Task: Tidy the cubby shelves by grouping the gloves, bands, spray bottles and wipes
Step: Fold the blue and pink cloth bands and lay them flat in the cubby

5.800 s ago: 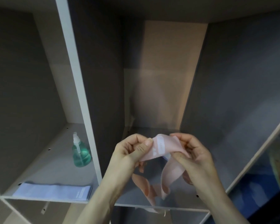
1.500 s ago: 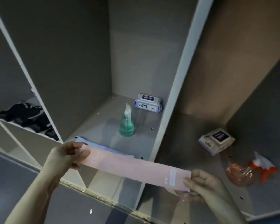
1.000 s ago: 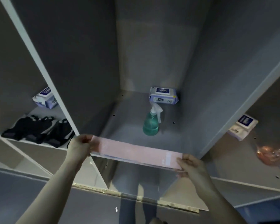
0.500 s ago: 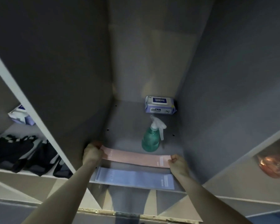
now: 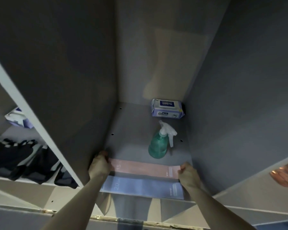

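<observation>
Both hands reach into the middle cubby and hold a pink band (image 5: 144, 168) stretched flat between them, low over the shelf floor (image 5: 133, 128); whether it already touches the floor cannot be told. The left hand (image 5: 99, 166) has its fingers curled around the band's left end, close against the cubby's left wall, and the right hand (image 5: 188, 174) pinches the band's right end, where a pale label shows. Just nearer the person than the two hands, a blue band (image 5: 142, 187) lies flat along the front edge of the same shelf, parallel to the pink one and passing partly under both wrists. Beyond the hands, closer to the right one, a green spray bottle (image 5: 158, 145) stands upright with its white trigger head pointing right, a little apart from the pink band. Farther back still, a pack of wipes (image 5: 167, 110) sits against the rear wall near the right corner. To the left of the left hand, past the white divider (image 5: 32, 117), the neighbouring cubby holds black gloves (image 5: 20, 156) spread on its shelf, with another wipes pack (image 5: 17, 117) behind them, partly hidden by the divider. Well to the right of the right hand, at the picture's edge, part of an orange translucent object (image 5: 285, 176) lies in the next cubby.
</observation>
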`<state>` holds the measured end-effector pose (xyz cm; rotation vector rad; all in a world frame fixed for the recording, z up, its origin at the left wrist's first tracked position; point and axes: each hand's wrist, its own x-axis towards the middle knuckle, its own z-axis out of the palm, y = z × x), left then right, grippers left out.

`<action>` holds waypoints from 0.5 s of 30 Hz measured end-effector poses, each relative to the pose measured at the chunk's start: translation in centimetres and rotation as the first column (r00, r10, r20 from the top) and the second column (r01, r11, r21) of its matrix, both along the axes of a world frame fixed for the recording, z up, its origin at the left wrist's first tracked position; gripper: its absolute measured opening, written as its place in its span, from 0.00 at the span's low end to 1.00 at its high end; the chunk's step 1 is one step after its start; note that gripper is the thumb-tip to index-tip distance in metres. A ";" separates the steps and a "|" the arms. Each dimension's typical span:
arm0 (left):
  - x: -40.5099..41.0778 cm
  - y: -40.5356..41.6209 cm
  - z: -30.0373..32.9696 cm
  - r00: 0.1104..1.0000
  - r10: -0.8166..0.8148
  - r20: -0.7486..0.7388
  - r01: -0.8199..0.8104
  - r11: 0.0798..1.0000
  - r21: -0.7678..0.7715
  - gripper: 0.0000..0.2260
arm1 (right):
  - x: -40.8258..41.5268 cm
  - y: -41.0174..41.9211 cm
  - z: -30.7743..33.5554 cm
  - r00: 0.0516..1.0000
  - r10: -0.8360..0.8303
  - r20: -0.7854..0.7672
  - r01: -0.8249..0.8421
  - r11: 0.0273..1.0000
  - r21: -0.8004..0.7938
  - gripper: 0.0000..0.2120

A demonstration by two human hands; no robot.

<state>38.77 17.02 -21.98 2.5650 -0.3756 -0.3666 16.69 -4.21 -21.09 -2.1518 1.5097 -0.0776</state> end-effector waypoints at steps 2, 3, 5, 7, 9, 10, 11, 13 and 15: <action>-0.8 0.1 1.2 1.000 0.016 0.003 -0.016 0.999 0.045 0.16 | 0.1 0.2 0.8 0.998 0.063 0.019 -0.061 0.995 -0.083 0.08; -0.8 0.1 1.9 0.999 0.018 0.028 -0.018 1.000 0.019 0.17 | 0.3 0.4 1.3 0.993 0.100 0.056 -0.093 0.988 -0.126 0.08; -1.5 -0.4 4.2 0.998 -0.047 0.035 0.048 0.998 -0.045 0.17 | 0.6 1.0 3.0 0.976 0.159 0.146 -0.134 0.977 -0.165 0.08; -2.0 -1.0 6.6 0.998 -0.062 -0.008 0.058 0.974 -0.220 0.15 | 0.7 1.5 4.9 0.953 0.205 0.223 -0.185 0.977 -0.109 0.09; -3.3 -0.8 9.2 0.993 -0.109 -0.051 0.081 0.919 -0.387 0.12 | 0.3 2.4 7.0 0.923 0.254 0.289 -0.267 0.964 0.006 0.07; -4.3 -0.4 10.5 0.990 -0.132 -0.054 0.095 0.891 -0.443 0.11 | -0.1 3.0 8.1 0.901 0.269 0.339 -0.308 0.949 0.066 0.07; -5.2 0.2 11.4 0.987 -0.152 -0.050 0.107 0.863 -0.493 0.09 | -0.5 3.7 9.2 0.876 0.277 0.395 -0.341 0.935 0.101 0.08; -6.8 1.9 13.2 0.985 -0.170 -0.019 0.132 0.824 -0.551 0.09 | -1.4 5.0 11.5 0.830 0.295 0.474 -0.379 0.921 0.090 0.07; -7.9 4.4 14.7 0.989 -0.148 0.028 0.137 0.803 -0.580 0.12 | -2.0 6.1 13.7 0.794 0.322 0.516 -0.415 0.907 0.073 0.05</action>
